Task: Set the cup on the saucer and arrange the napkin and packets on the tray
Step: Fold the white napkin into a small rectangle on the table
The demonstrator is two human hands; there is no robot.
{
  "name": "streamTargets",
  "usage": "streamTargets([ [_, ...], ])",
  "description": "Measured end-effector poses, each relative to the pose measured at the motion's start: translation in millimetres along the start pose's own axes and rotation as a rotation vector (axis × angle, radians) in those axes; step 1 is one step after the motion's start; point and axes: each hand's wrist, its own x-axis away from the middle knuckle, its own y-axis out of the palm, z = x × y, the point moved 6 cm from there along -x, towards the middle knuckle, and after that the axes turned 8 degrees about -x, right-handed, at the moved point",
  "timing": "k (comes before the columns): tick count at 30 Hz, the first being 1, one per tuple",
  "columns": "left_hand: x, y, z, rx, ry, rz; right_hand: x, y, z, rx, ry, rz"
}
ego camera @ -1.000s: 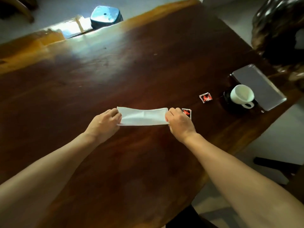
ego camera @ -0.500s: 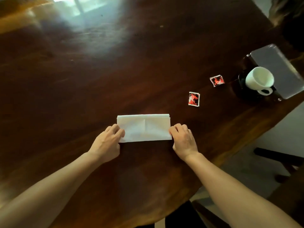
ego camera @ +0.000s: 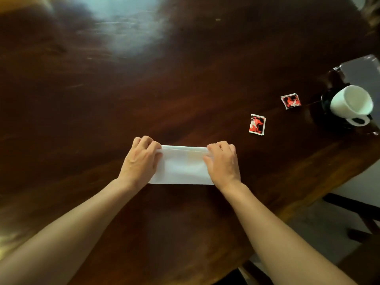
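A white folded napkin (ego camera: pixel 182 166) lies flat on the dark wooden table (ego camera: pixel 185 68). My left hand (ego camera: pixel 140 161) rests on its left end and my right hand (ego camera: pixel 223 161) on its right end, the fingers of both pinching the napkin's far edge. Two red-and-black packets lie to the right: one (ego camera: pixel 257 124) nearer the napkin, the other (ego camera: pixel 290 101) closer to the cup. A white cup (ego camera: pixel 351 103) stands on a dark saucer (ego camera: pixel 324 99) at the right. Behind it sits the grey tray (ego camera: pixel 362 73), partly cut off by the frame.
The table's near edge curves away at the lower right, where the floor (ego camera: pixel 320 233) and a dark chair leg (ego camera: pixel 353 206) show. A bright reflection (ego camera: pixel 123 27) lies on the far tabletop.
The hands slid from the napkin's near corners up to its far edge. The view has tilted down and closer, so the cup and packets sit further right.
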Motion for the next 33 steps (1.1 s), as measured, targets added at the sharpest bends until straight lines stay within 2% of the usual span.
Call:
streamTargets([
  [8, 7, -7, -1, 0.178, -0.046, -0.07, -14, -8, 1, 0.033, -0.025, -0.304],
  [11, 10, -8, -10, 0.256, -0.138, -0.058, -14, -4, 4, 0.032, 0.006, -0.435],
  [17, 6, -10, -11, 0.285, -0.145, -0.053, -16, -14, 12, -0.117, 0.137, -0.48],
  [21, -1, -5, -14, 0.276, -0.209, -0.069, -17, -17, 17, -0.118, 0.195, -0.402],
  [27, -3, -7, -3, 0.143, -0.234, -0.051, -8, -21, 20, -0.181, 0.191, -0.122],
  [30, 4, -14, 17, -0.124, 0.002, 0.012, 5, -32, 13, -0.139, 0.147, 0.091],
  [33, 16, 5, 36, -0.206, 0.228, -0.16, 32, -19, -24, -0.138, -0.099, 0.15],
])
